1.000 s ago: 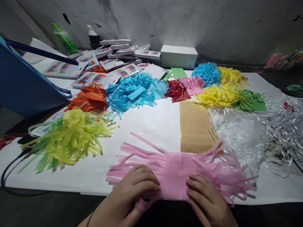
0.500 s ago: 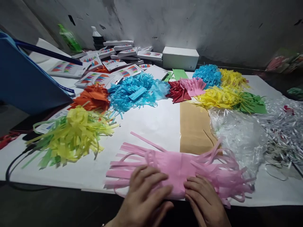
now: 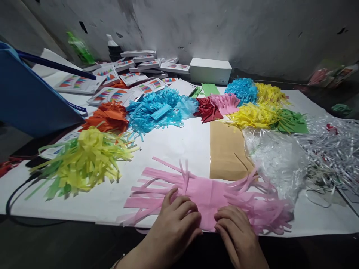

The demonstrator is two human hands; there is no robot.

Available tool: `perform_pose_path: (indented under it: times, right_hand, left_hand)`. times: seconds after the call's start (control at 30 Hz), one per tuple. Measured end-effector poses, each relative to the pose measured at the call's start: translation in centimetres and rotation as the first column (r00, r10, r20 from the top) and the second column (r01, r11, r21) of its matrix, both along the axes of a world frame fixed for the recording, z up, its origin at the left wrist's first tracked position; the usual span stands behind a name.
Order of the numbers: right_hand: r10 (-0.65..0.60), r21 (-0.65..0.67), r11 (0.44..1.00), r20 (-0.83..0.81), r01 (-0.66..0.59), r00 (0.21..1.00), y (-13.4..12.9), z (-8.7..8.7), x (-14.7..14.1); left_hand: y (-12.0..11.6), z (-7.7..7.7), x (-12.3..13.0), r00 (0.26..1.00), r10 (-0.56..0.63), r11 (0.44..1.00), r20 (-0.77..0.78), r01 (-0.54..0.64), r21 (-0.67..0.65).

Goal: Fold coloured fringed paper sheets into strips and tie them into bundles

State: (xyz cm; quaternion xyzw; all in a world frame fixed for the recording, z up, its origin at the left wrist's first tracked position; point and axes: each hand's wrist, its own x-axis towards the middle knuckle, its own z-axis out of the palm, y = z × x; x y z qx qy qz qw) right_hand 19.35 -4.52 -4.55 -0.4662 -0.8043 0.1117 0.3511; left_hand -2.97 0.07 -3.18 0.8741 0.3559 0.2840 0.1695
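Note:
A pink tissue-paper sheet (image 3: pixel 209 198) with strips cut at both ends lies across the near edge of the table. Its left strips (image 3: pixel 143 200) are spread out flat, while those on the right (image 3: pixel 266 211) are bunched and tangled. My left hand (image 3: pixel 178 224) rests on the paper left of its plain middle, fingers bent and apart, the index finger raised a little. My right hand (image 3: pixel 237 233) lies over the near edge of the paper on the right, its fingers loosely curved on it. Both thumbs are partly hidden.
Fringed bundles stand around: yellow-green (image 3: pixel 92 157), orange (image 3: pixel 108 117), blue (image 3: pixel 157 108), dark red (image 3: pixel 209 109), yellow (image 3: pixel 252 115). Brown cardboard (image 3: pixel 227 149) and clear plastic (image 3: pixel 276 160) lie beyond the pink paper. Flat boxes (image 3: pixel 148 63) and a white box (image 3: pixel 210 71) are behind; a blue bag (image 3: pixel 36 97) is left.
My left hand has turned and lifted its index finger, and one or two pink strips beyond it now stand up. The right hand stays at the near edge; the view has shifted slightly.

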Motion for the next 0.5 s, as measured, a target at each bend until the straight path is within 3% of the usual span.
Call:
perform_pose_path:
  times: [0.13,0.3,0.5]
  right_hand:
    - [0.020,0.035,0.999,0.016,-0.021,1.000,-0.1,0.6,0.0]
    - [0.066,0.085,0.993,0.111,-0.075,0.992,-0.4,0.7,0.9]
    - [0.052,0.053,0.997,0.035,-0.053,0.998,-0.3,0.8,1.0]
  left_hand:
    - [0.1,-0.2,0.4,0.999,0.018,0.997,-0.043,-0.015,0.070]
    - [0.3,-0.3,0.1,0.998,-0.018,0.999,-0.053,0.021,0.049]
    - [0.2,0.0,0.0,0.997,-0.034,0.999,-0.067,0.035,0.010]
